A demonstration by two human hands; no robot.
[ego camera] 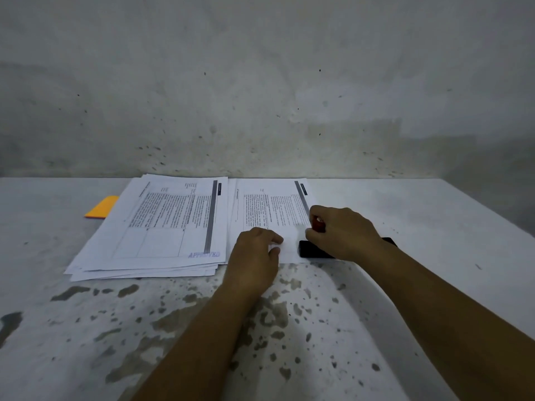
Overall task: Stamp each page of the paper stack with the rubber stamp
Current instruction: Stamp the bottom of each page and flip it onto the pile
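Observation:
Two lots of printed pages lie side by side on the table. The left stack [162,227] is fanned, and its top sheet bears a blue "APPROVED" mark [204,254] at the near right corner. The right page [269,209] lies flat. My left hand [254,253] presses its near edge with the fingers. My right hand [344,233] grips the red handle of the rubber stamp [318,224], whose black base [312,250] sits down on the page's near right corner. The stamp face is hidden.
An orange pad [102,207] lies at the far left, partly under the left stack. The stained grey table [173,328] butts against a bare concrete wall [260,82]. The table's right edge runs diagonally at the far right.

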